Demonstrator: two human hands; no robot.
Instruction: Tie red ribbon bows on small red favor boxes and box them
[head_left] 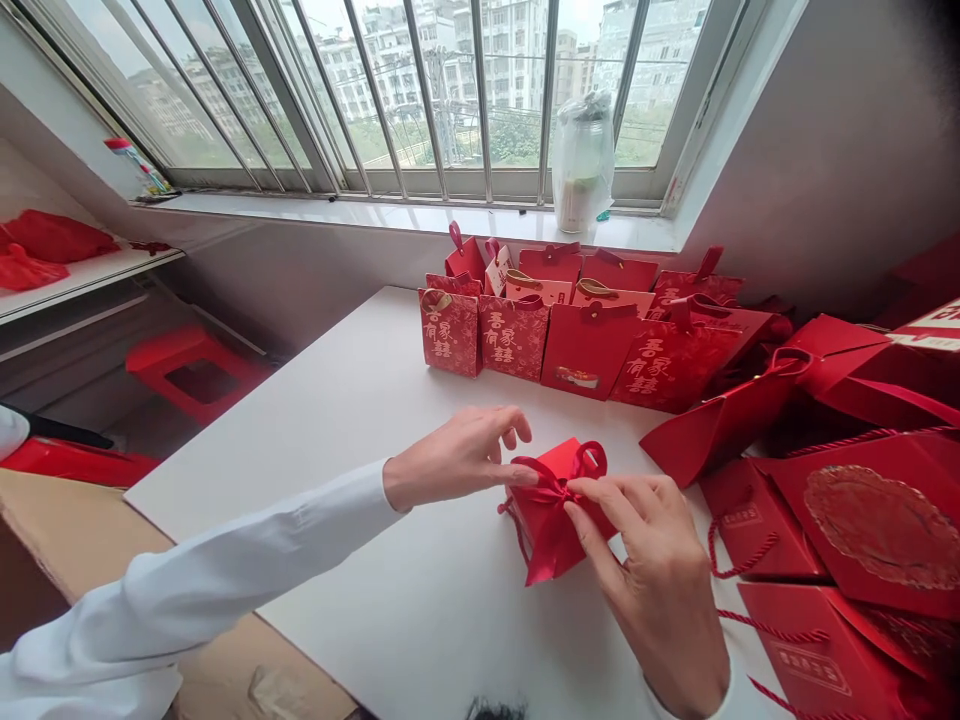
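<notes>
A small red gift box (546,500) stands on the white table (375,420) in front of me, with a red ribbon bow (559,485) on its top. My left hand (457,455) pinches the left loop of the ribbon between thumb and fingers. My right hand (645,570) pinches the ribbon at the bow's middle, palm turned away from me. Both hands touch the box's top. A ribbon tail hangs down the box's front.
Several red gift bags (517,335) stand in rows at the table's far edge. Flat red bags and boxes (840,500) pile up at the right. A plastic-wrapped jar (581,165) sits on the windowsill. A red stool (187,375) stands left, with cardboard (82,540) below the table.
</notes>
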